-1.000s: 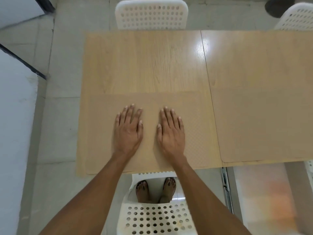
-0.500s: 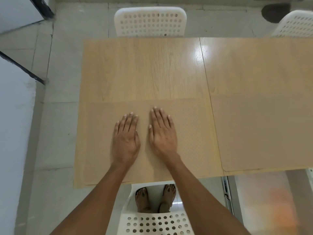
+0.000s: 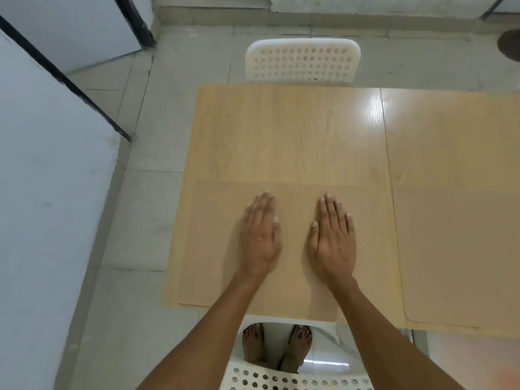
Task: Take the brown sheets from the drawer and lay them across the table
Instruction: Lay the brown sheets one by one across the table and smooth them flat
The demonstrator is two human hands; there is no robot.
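Observation:
A brown textured sheet (image 3: 213, 249) lies flat on the near left part of the light wooden table (image 3: 281, 130). A second brown sheet (image 3: 455, 254) lies flat to its right, on the adjoining tabletop. My left hand (image 3: 260, 235) and my right hand (image 3: 333, 237) both rest palm down on the left sheet, fingers straight and close together, holding nothing. The two hands are a hand's width apart. No drawer is in view.
A white perforated chair (image 3: 302, 61) stands at the far side of the table. Another white chair (image 3: 281, 375) is below me with my bare feet (image 3: 277, 347) beside it. A white wall (image 3: 42, 220) and tiled floor (image 3: 135, 220) lie to the left.
My hands were nearly touching half a second ago; they have now slid apart across the left sheet. The view has tilted so the table sits lower in the frame.

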